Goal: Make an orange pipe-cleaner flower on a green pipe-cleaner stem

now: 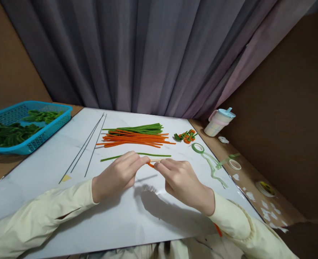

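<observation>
Grip: both hands | orange pipe cleaner pinched between left hand, right hand

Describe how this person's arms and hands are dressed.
Both arms wear long, loose sleeves of pale cream-yellow fabric, plain and without markings, ending at the wrists. The left hand and right hand are bare: no gloves, and no rings, watch or bracelets that show. The right cuff looks gathered with a stitched edge.
</observation>
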Demonstrator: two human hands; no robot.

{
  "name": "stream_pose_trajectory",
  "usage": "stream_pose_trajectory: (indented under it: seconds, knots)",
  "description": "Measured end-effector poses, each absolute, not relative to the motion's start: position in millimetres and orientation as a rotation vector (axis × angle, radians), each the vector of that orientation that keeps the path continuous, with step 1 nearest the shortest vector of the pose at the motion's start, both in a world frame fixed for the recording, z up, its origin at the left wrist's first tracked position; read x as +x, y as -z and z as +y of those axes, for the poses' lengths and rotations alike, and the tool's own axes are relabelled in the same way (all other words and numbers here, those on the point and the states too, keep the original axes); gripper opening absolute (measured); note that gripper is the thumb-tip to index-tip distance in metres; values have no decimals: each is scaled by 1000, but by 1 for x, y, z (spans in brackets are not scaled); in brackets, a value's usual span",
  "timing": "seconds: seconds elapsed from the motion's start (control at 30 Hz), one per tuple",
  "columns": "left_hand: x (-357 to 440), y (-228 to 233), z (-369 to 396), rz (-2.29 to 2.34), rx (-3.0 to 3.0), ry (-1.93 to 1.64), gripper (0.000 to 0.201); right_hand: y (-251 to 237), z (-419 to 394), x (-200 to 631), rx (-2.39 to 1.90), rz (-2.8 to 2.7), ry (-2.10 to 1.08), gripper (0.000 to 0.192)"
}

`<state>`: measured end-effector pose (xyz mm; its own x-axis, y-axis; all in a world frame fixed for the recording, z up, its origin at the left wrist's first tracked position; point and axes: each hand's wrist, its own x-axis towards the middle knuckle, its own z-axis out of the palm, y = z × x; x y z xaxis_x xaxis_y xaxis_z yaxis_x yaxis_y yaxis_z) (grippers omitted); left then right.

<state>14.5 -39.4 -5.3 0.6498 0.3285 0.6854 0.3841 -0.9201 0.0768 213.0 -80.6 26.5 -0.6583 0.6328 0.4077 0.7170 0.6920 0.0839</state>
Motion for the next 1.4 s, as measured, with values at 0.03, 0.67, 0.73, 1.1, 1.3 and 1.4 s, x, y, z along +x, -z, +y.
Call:
stream_pose_trajectory:
  seconds: [0.03,0.67,0.73,1.1,1.3,1.4]
  knots:
    - [15,4,-39,-625,-2838,1111,33,-29,-79,213,-1005,-2577,484,29]
    - [6,-23,-38,-613,-3381,1447,18,-41,-22,219,-502,-2501,-925,30]
    - [6,-21,-37,-625,-3394,1503,20,-39,-20,216,-519,-2455,-1076,26]
    - [7,-16,-33,-848,-3280,1714,23,-12,-39,204,-817,-1830,-1466,28]
    - [9,-9,-26,-1044,-2913,1694,20,4,-57,182,-1044,-1528,-1458,33]
    - [9,0,-21,-863,-2776,1588,29,-1,-64,181,-1120,-1710,-1300,34]
